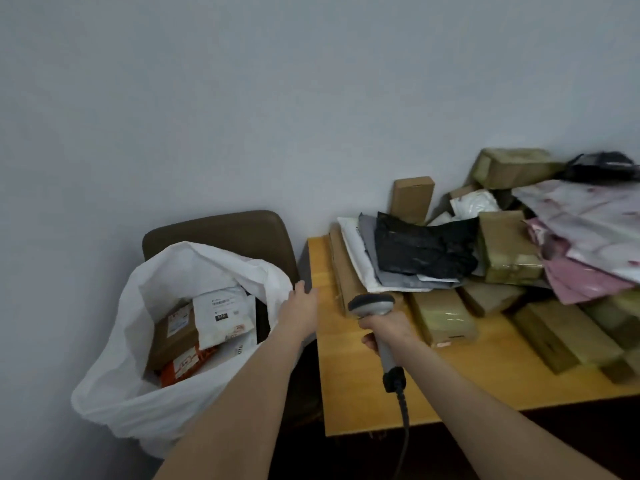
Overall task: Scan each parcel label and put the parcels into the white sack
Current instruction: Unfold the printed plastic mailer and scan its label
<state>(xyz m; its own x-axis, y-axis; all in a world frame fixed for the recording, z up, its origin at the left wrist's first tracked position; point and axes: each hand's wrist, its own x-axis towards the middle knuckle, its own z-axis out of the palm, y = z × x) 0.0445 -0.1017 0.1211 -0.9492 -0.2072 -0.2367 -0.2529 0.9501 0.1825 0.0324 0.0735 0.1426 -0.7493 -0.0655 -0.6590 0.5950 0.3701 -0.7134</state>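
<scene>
A yellow wooden table (374, 403) stands against a plain pale wall, with one white sack (114, 393) just off its left edge. Two bare forearms reach forward. The right hand (384, 329) is wrapped round the handle of the single grey scanner (372, 303), whose head sits above the tabletop and whose black cable (403, 414) hangs from the handle's base. The left hand (299, 308) lies at the sack's right rim; whether its fingers pinch the plastic or only touch it cannot be told.

The sack is thin, crumpled and gaping, and three parcels show inside: an orange packet (183, 367), a brown carton (171, 341) with a label, and a white mailer (221, 313) with a printed label. Behind the sack is one brown padded chair (221, 230).

Further back on the table lies the unsorted pile (446, 317), too overlapped to count: taped cardboard boxes, flat white and grey mailers, one wrinkled black mailer (422, 251), pink bags (581, 278), and one small carton (412, 199) upright against the wall.
</scene>
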